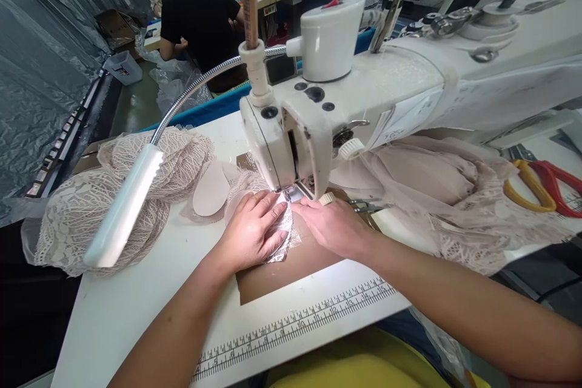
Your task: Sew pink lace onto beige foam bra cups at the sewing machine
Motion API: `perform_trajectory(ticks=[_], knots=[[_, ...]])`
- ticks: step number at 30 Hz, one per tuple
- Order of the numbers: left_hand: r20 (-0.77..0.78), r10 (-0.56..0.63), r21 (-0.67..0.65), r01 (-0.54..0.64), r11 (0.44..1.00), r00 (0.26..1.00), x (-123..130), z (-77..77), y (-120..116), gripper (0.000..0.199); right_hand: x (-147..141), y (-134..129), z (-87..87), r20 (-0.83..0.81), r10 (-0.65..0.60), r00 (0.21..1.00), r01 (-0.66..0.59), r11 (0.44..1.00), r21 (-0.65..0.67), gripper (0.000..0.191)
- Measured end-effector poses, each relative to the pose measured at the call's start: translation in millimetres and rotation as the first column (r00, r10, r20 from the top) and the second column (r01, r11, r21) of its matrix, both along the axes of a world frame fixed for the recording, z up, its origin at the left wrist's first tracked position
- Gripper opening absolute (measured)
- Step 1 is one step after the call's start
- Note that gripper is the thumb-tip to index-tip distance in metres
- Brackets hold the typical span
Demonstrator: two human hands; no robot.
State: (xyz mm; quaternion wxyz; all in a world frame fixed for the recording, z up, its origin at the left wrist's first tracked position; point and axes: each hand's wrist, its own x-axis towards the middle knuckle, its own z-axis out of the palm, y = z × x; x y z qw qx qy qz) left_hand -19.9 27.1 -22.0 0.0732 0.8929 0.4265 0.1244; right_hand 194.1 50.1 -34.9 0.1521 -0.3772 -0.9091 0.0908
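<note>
A piece of pale lace fabric (285, 231) lies under the presser foot of the white sewing machine (284, 148). My left hand (254, 227) rests flat on it with fingers stretched toward the needle area, thumb apart. On the other side, my right hand (334, 227) is close to the foot, its fingers drawn together at the fabric's right edge. Whether those fingertips pinch the lace is hard to see. Beyond my left hand, beige cup-shaped pieces (211, 189) trail away on the table.
Stacked lace pieces (107, 218) fill the left side under a bendable lamp (125, 206). Sheer beige fabric (422, 176) and scissors with yellow and red handles (531, 185) lie at right. A printed ruler (291, 330) runs along the front edge. Two people (197, 27) sit behind the machine.
</note>
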Motion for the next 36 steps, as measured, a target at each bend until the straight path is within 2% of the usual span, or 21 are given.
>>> perform_trajectory(ticks=[5, 9, 17, 21, 29, 36], knots=[[0.077, -0.036, -0.014, 0.038, 0.999, 0.996, -3.2, 2.0, -3.4, 0.042, 5.5, -0.6, 2.7, -0.091, 0.053, 0.994, -0.056, 0.998, -0.027, 0.03], [0.117, -0.046, -0.023, 0.049, 0.999, 0.992, -4.5, 3.4, -7.1, 0.038, 7.6, -1.3, 2.4, -0.098, 0.095, 0.991, -0.097, 0.995, -0.011, 0.03], [-0.025, -0.127, 0.011, 0.127, 0.992, 0.992, -2.9, 3.6, -4.8, 0.037, 2.6, -2.9, 4.2, 0.069, 0.093, 0.993, -0.094, 0.996, 0.01, 0.03], [-0.08, -0.111, 0.004, 0.112, 0.994, 0.991, -1.0, 2.3, -4.1, 0.039, 0.4, -3.8, 5.4, 0.094, 0.057, 0.994, -0.059, 0.998, 0.023, 0.029], [-0.157, 0.001, 0.042, 0.006, 0.999, 0.988, 9.2, 1.5, -5.2, 0.043, -3.0, -3.7, 3.5, 0.066, -0.03, 0.997, 0.026, 0.998, 0.062, 0.029], [-0.092, -0.013, 0.031, 0.016, 0.999, 0.996, 4.8, 0.9, -4.4, 0.042, 4.5, -1.9, -0.2, 0.01, 0.033, 0.999, -0.034, 0.996, 0.088, 0.026]])
